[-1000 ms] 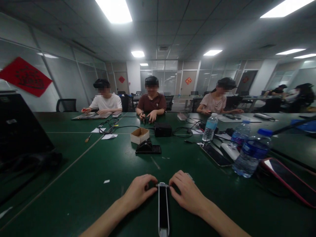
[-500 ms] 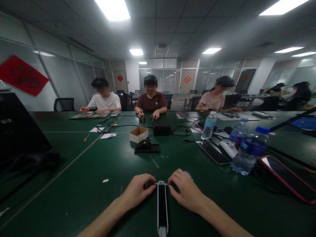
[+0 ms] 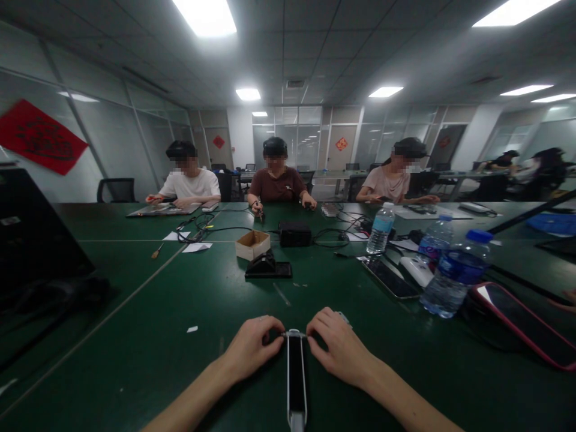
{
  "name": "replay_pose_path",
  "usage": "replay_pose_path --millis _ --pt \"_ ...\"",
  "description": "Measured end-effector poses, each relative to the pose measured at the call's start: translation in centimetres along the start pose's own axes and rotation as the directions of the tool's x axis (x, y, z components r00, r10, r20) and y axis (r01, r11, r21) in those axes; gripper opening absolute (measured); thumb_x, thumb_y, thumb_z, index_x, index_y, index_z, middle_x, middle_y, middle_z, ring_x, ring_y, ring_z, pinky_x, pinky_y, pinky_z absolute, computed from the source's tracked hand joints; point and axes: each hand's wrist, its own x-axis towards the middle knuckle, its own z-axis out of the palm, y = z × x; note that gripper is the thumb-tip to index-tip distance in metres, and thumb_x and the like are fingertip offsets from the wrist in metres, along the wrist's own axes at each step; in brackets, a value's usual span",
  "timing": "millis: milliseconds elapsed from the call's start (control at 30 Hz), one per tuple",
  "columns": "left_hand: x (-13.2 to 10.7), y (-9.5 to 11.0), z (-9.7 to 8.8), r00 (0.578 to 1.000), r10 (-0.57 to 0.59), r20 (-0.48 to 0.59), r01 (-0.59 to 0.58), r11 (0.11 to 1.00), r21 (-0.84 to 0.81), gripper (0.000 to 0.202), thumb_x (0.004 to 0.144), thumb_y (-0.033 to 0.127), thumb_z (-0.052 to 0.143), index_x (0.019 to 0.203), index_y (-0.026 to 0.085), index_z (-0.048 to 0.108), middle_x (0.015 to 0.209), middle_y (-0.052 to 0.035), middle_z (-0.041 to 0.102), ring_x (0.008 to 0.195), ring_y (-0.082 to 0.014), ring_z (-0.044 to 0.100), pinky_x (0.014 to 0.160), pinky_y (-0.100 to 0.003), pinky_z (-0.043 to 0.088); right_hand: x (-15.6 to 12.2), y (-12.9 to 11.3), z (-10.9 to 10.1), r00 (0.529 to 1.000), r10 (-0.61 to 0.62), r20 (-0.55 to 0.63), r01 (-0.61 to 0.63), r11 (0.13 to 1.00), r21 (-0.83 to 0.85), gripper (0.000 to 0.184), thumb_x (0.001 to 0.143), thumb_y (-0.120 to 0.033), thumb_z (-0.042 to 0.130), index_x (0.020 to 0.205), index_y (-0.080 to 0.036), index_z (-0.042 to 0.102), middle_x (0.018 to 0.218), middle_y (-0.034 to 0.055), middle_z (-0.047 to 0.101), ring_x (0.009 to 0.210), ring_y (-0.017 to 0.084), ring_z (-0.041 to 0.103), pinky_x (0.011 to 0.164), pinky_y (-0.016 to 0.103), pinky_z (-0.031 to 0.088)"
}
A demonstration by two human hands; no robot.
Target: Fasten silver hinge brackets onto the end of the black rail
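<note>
A long, narrow device with a white frame and black top panel (image 3: 296,375) lies on the green table, pointing away from me. On the left of its far end, my left hand (image 3: 252,343) is closed, thumb and forefinger pinching the tip of a thin metal piece (image 3: 285,334). My right hand (image 3: 335,346) mirrors it on the right, thumb and forefinger pinched on a similar thin tip. Whether both tips belong to one rod across the device cannot be made out. A small pale item (image 3: 345,320), partly hidden, shows behind my right hand.
Ahead are a black stand (image 3: 269,267), an open cardboard box (image 3: 252,246) and a black box (image 3: 294,234). A phone (image 3: 390,278), water bottles (image 3: 459,276) and a red-edged case (image 3: 524,324) lie right. A dark monitor (image 3: 36,234) stands left. Several people sit opposite.
My hands and the device look unmoved. Across the table, the person in the brown shirt has moved one hand toward the right of the picture, away from the other.
</note>
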Motion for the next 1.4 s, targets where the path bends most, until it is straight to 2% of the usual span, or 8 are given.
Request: replay_pose_path --millis 367,800,1000,1400 --pt "0.28 0.36 0.0 0.999 -0.037 0.01 0.037 0.999 0.033 0.016 0.084 0.028 0.06 0.096 0.019 0.066 0.083 0.0001 0.065 0.064 -0.0136 0.054 0.062 -0.024 0.042 -0.01 0.46 0.7 0.999 -0.027 -0.038 0.027 1.0 -0.003 0.012 0.085 -0.014 0.052 0.089 -0.018 0.063 0.091 0.0056 0.062 0.088 0.02 0.053 0.078 0.036 0.046" --pt "0.26 0.58 -0.37 0.999 -0.03 0.026 0.029 0.999 0.018 0.014 0.086 0.026 0.057 0.094 0.019 0.067 0.082 0.0003 0.064 0.065 -0.0141 0.054 0.064 -0.024 0.042 0.04 -0.14 -0.06 1.0 0.006 0.017 -0.006 1.0 0.009 0.013 0.086 -0.014 0.051 0.09 -0.017 0.063 0.093 0.0064 0.063 0.089 0.021 0.054 0.077 0.037 0.047" --pt "0.23 0.51 -0.49 0.999 -0.012 0.03 0.012 1.0 -0.003 0.013 0.086 0.026 0.059 0.095 0.019 0.066 0.082 0.0006 0.064 0.066 -0.0137 0.054 0.064 -0.023 0.042 -0.01 0.18 0.27 1.0 -0.012 -0.016 0.013 1.0 0.008 0.014 0.085 -0.012 0.051 0.09 -0.018 0.063 0.092 0.0058 0.063 0.088 0.02 0.054 0.076 0.035 0.046" --pt "0.28 0.3 -0.45 0.999 -0.033 0.04 0.033 0.999 -0.006 0.014 0.086 0.025 0.058 0.095 0.019 0.067 0.084 0.0005 0.065 0.067 -0.0137 0.055 0.065 -0.023 0.042 0.02 -0.04 0.13 1.0 -0.006 0.011 0.007 1.0 -0.012 0.013 0.085 -0.013 0.052 0.09 -0.017 0.064 0.093 0.0068 0.063 0.091 0.022 0.053 0.078 0.035 0.045"
